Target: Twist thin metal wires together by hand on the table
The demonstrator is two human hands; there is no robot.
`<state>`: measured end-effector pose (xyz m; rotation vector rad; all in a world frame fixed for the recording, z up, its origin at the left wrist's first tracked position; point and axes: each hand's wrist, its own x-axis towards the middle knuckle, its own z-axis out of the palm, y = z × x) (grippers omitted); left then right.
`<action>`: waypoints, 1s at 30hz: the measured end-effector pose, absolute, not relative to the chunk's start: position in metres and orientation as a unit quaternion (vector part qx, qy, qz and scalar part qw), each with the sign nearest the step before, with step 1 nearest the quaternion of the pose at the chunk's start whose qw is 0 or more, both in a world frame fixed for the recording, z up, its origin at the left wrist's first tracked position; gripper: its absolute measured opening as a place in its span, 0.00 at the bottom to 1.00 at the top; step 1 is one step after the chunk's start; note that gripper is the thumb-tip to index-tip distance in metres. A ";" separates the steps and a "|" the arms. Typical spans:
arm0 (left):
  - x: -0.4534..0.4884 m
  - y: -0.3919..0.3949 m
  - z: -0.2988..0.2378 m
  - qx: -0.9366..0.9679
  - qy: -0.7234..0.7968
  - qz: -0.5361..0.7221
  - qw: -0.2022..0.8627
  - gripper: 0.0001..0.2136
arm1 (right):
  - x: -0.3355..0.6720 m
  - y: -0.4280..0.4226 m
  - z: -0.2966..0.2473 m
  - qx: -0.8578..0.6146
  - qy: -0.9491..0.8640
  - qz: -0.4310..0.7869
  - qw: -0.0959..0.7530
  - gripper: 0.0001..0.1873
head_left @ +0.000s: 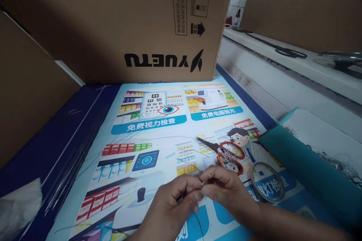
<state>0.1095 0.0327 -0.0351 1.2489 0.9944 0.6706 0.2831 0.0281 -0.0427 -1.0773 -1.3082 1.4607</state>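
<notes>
Two hands [178, 196] [225, 187], one shiny bit [203, 183] between — one red-handled scissors [218, 147]

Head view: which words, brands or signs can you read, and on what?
"YUETU", upside down, on the large brown cardboard box.
"免费视力检查" on the light-blue illustrated sheet.
"免费电脑验光" on the same sheet.
"灯检查", partly covered, on the same sheet.
"测", rest covered, on the same sheet.
E-shaped signs on the sheet's printed eye chart; lower rows too small.
Characters beside the box's black arrow sign and in its framed labels: too blurred.
</notes>
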 end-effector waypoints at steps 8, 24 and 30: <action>0.110 0.033 -0.037 0.569 0.431 0.295 0.635 0.07 | 0.282 0.027 -0.042 -0.405 -0.491 0.646 0.422 0.04; 0.098 0.037 -0.034 0.647 0.431 0.258 0.574 0.06 | 0.308 0.045 -0.034 -0.421 -0.323 0.669 0.520 0.09; 0.096 0.041 -0.048 0.685 0.439 0.249 0.525 0.05 | 0.301 0.036 -0.040 -0.441 -0.337 0.670 0.493 0.09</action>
